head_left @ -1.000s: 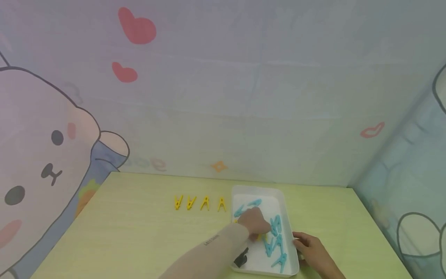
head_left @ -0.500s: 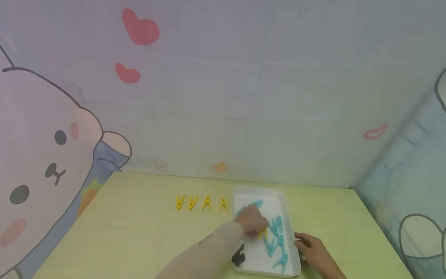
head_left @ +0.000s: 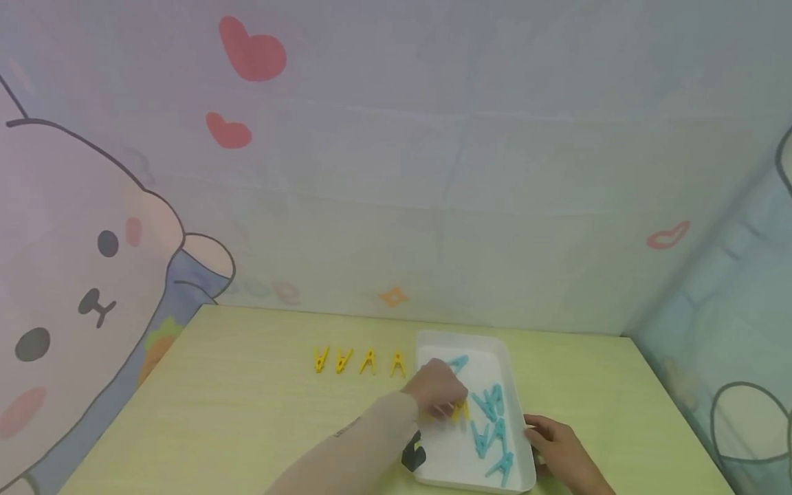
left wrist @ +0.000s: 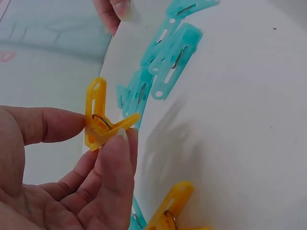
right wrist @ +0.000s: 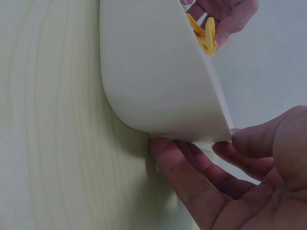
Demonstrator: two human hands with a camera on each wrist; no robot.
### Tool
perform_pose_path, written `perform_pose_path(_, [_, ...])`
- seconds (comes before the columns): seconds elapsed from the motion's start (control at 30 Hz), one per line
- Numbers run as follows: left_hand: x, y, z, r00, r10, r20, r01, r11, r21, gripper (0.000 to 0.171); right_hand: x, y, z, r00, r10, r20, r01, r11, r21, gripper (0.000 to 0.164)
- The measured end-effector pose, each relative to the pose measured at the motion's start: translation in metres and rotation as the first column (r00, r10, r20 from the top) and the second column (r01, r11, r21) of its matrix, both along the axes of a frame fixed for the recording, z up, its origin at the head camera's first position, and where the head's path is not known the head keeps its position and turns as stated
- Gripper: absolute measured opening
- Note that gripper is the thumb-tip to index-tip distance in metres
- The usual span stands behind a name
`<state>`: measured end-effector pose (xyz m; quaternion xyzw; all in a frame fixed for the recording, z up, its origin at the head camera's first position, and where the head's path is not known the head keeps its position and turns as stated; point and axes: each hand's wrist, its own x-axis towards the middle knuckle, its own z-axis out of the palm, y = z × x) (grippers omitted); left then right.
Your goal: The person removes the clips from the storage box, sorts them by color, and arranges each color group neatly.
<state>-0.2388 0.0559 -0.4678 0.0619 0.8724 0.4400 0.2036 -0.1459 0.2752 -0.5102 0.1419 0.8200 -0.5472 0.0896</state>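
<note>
My left hand (head_left: 438, 386) is over the left half of the white tray (head_left: 518, 430). In the left wrist view its thumb and fingertips pinch a yellow clothespin (left wrist: 100, 128), raised above the tray floor. Another yellow clothespin (left wrist: 173, 203) lies in the tray below. Several blue clothespins (head_left: 481, 440) lie along the tray's right side, and one more (head_left: 458, 363) is near its far end, partly behind the hand. At the tray's right wall is my right hand (head_left: 562, 450); the right wrist view shows its thumb at the rim and its fingers against the outer wall, holding the tray.
Several yellow clothespins (head_left: 368, 361) lie spaced in a row on the wooden table (head_left: 247, 412), left of the tray. A printed cloth backdrop (head_left: 433, 172) rises behind the table's far edge. My left sleeve (head_left: 353, 447) crosses the tray's near left side.
My left hand has drifted left and slightly away from me, out of the tray's middle. The right hand stays at the tray wall.
</note>
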Motion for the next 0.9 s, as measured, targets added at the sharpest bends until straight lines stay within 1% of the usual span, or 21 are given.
perform_pose_path(0.1, [-0.001,-0.007,0.003,1.000,-0.001,0.024,0.000,0.999,0.049,0.006,0.000,0.000,0.000,1.000,0.001,0.006,-0.001,1.000,0.017,0.040])
perform_pose_path(0.2, [-0.001,-0.014,0.007,0.999,-0.005,0.048,0.000,0.994,0.113,0.003,0.001,0.001,0.000,1.000,0.001,-0.001,-0.001,1.000,0.010,0.039])
perform_pose_path(0.4, [0.000,-0.028,0.011,0.998,-0.023,0.065,0.010,0.983,0.183,0.004,0.001,0.002,-0.001,1.000,0.010,-0.009,-0.010,1.000,0.001,0.038])
perform_pose_path(0.6, [-0.004,-0.041,0.012,0.995,-0.068,0.077,0.046,0.966,0.252,0.006,0.002,0.004,-0.003,1.000,0.018,-0.017,-0.018,1.000,-0.008,0.038])
perform_pose_path(0.7, [-0.007,-0.049,0.011,0.992,-0.085,0.098,0.053,0.955,0.292,0.010,0.001,0.005,-0.004,0.999,0.028,-0.021,-0.029,0.999,-0.020,0.039])
perform_pose_path(0.9, [-0.013,-0.066,0.005,0.987,-0.086,0.135,0.033,0.933,0.359,0.018,0.001,0.005,-0.004,0.999,0.033,-0.020,-0.033,0.999,-0.021,0.039])
